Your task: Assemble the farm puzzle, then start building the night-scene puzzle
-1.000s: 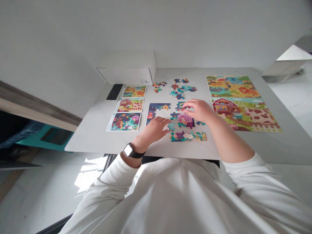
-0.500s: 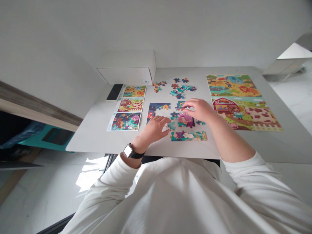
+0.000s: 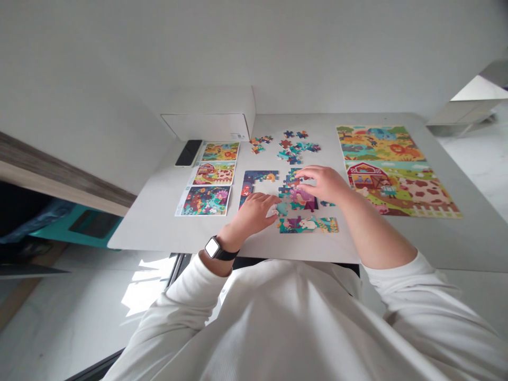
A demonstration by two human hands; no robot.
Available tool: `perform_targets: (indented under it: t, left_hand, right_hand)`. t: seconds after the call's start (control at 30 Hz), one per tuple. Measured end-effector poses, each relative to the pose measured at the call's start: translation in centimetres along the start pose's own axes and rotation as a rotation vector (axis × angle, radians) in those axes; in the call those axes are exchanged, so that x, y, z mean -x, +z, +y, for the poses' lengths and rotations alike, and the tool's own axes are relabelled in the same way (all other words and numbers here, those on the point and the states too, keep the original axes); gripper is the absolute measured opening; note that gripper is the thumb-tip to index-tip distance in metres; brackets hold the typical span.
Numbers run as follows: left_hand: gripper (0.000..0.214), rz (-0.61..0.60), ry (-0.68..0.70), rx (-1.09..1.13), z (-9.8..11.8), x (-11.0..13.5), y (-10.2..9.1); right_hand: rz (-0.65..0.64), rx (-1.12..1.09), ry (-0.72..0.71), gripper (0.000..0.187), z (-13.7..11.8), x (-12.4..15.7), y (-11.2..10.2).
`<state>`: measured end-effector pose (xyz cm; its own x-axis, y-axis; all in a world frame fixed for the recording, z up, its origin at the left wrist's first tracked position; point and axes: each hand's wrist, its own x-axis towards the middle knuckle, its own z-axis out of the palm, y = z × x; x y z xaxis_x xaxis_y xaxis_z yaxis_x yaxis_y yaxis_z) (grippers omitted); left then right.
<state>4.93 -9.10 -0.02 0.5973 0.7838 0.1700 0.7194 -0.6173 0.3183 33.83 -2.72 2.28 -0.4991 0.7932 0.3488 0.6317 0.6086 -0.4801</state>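
My left hand (image 3: 257,212) lies low over the table, fingers spread and thumb out, with its fingertips by a teal jigsaw piece (image 3: 281,208). The fingers and thumb of my right hand (image 3: 326,184) are around a dark blue and brown jigsaw piece (image 3: 294,177), partly covered by the fingertips. This piece meets the top of a joined section with a purple bird (image 3: 302,199). Below lies a joined strip with a white rabbit (image 3: 308,225). On the left an L-shaped dark blue corner section (image 3: 254,175) is partly behind my left hand.
Loose jigsaw pieces (image 3: 292,151) lie at the back, with an orange cluster (image 3: 260,142) beside them. Picture cards (image 3: 212,173), a phone (image 3: 188,153) and a white box (image 3: 206,127) are at left. Two finished puzzles (image 3: 392,169) are on the right.
My right hand has brought the dark blue and brown jigsaw piece down against the purple bird section, closing the gap. My left hand stays about where it was. The view has shifted slightly.
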Motion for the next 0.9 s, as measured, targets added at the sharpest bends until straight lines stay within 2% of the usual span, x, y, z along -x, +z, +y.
perform_targets:
  t: [0.17,0.33,0.43,0.6,0.7,0.9]
  left_hand:
    - [0.040,0.011,-0.017,0.071,-1.1,0.2,-0.6]
    - [0.033,0.201,-0.165,0.080,-4.7,0.7,-3.3]
    - [0.031,0.251,-0.220,0.106,-6.4,0.9,-4.5]
    - [0.021,0.344,-0.286,0.177,-7.7,0.7,-3.5]
    - [0.017,0.350,-0.276,0.213,-8.1,0.5,-2.6]
    - [0.017,0.337,-0.237,0.234,-8.7,0.5,-2.3]
  right_hand:
    - [-0.002,-0.011,-0.018,0.027,0.0,0.0,0.1]
    - [-0.009,-0.009,-0.043,0.028,0.1,0.0,0.2]
    - [-0.029,-0.012,-0.055,0.030,-0.3,0.0,0.2]
    - [-0.033,-0.001,-0.065,0.029,-0.7,0.2,0.5]
    - [-0.030,0.001,-0.083,0.025,-1.2,0.1,0.4]
    - [-0.010,0.002,-0.156,0.021,-4.9,-1.5,0.0]
